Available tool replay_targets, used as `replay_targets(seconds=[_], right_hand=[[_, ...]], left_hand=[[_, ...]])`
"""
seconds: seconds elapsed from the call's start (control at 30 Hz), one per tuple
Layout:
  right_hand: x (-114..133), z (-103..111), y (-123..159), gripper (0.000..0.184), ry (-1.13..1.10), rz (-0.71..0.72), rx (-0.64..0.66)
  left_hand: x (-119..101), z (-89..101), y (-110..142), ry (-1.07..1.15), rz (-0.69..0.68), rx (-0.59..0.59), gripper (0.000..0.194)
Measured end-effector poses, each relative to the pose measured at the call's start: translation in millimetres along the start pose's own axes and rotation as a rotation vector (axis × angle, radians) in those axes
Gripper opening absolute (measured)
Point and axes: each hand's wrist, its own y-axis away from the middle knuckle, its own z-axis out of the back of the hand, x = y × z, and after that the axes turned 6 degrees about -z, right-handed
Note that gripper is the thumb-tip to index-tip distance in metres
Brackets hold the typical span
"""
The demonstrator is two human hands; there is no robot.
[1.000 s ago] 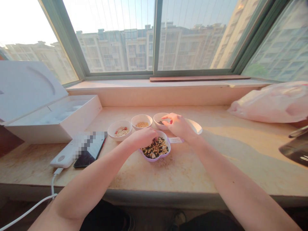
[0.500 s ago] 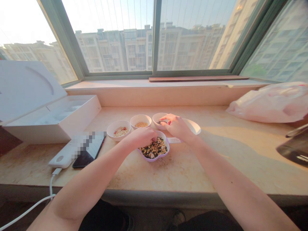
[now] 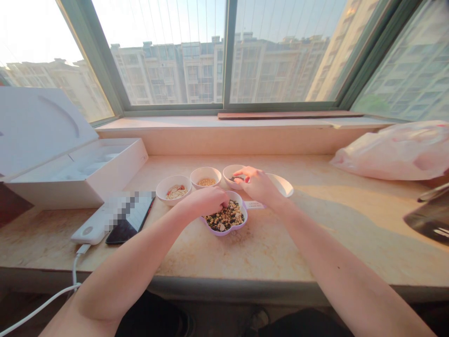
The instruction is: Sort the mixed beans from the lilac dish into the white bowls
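A purple-rimmed bowl (image 3: 228, 230) with a handle holds a mix of yellow beans, black beans and pale flat pieces. My left hand (image 3: 210, 200) reaches in over its left rear side, fingers bent together at the beans; whatever they pinch is hidden. Behind it, my right hand (image 3: 258, 185) bends over a white bowl (image 3: 229, 171) of small black beans. Its thumb and fingers are drawn together low in that bowl, and their tips are too small to read. Left of this stand a white bowl (image 3: 206, 171) of yellow beans and another white bowl (image 3: 164, 189) of pale flat pieces.
Partly behind my right hand sits another white bowl (image 3: 283, 185). A white box (image 3: 115, 173), a power bank (image 3: 94, 229) with cable and a phone (image 3: 126, 231) lie left. A plastic bag (image 3: 389, 152) and dark object (image 3: 430, 215) lie right. Windows stand behind.
Hardly anything differs. Both hands stay at their bowls, and the whole view has shifted very slightly.
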Motion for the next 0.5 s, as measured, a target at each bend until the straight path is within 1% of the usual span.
replay_targets(seconds=[0.17,0.37,0.43,0.5], right_hand=[[1,0,0,0.019,0.008,0.001,0.005],[1,1,-1,0.021,0.019,-0.037,0.012],[2,1,0,0.020,0.006,-0.029,0.009],[2,1,1,0.019,-0.008,-0.023,0.002]], left_hand=[[1,-3.6,0,0.044,0.022,-0.053,0.026],[5,-1.4,0,-0.025,0.005,-0.062,0.026],[12,1.8,0,-0.012,0.009,-0.131,0.025],[20,6.0,0,-0.005,0.035,-0.244,0.026]])
